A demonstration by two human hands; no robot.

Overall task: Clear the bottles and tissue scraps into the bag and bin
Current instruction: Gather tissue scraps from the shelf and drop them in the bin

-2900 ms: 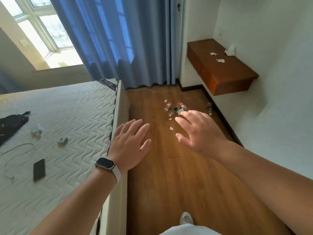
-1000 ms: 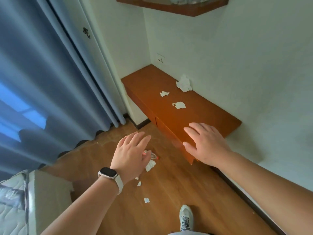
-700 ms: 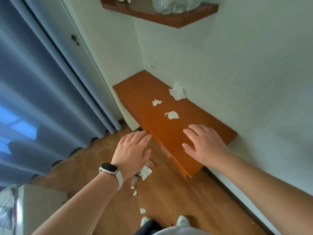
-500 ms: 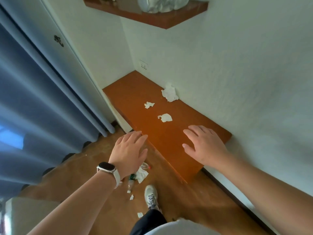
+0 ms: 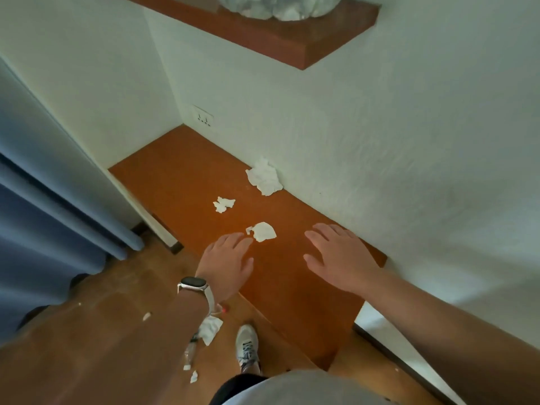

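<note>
Floor: bottle [image 5: 189, 350] and floor scrap [image 5: 211, 328] lie at lower centre, under the left forearm.
Left hand [image 5: 226, 260]: palm down, fingers straight, empty, fingertips just beside near scrap [image 5: 263, 231].
Right hand [image 5: 339, 255]: spread, palm down, empty, over the surface [image 5: 175, 176].
Beyond: small scrap [image 5: 223, 204], then crumpled tissue [image 5: 264, 176] against the wall.

Three white tissue scraps lie on top of the low orange-brown cabinet [image 5: 175, 176]. A large crumpled wad [image 5: 264, 180] sits at its back edge, against the wall. A small torn scrap [image 5: 223, 204] lies near its middle, and a flatter piece [image 5: 263, 231] lies toward its near end. On the floor beside the cabinet's front lie a crumpled tissue [image 5: 211, 328], a clear bottle [image 5: 190, 350] on its side, partly hidden, and tiny white bits [image 5: 194, 376].
</note>
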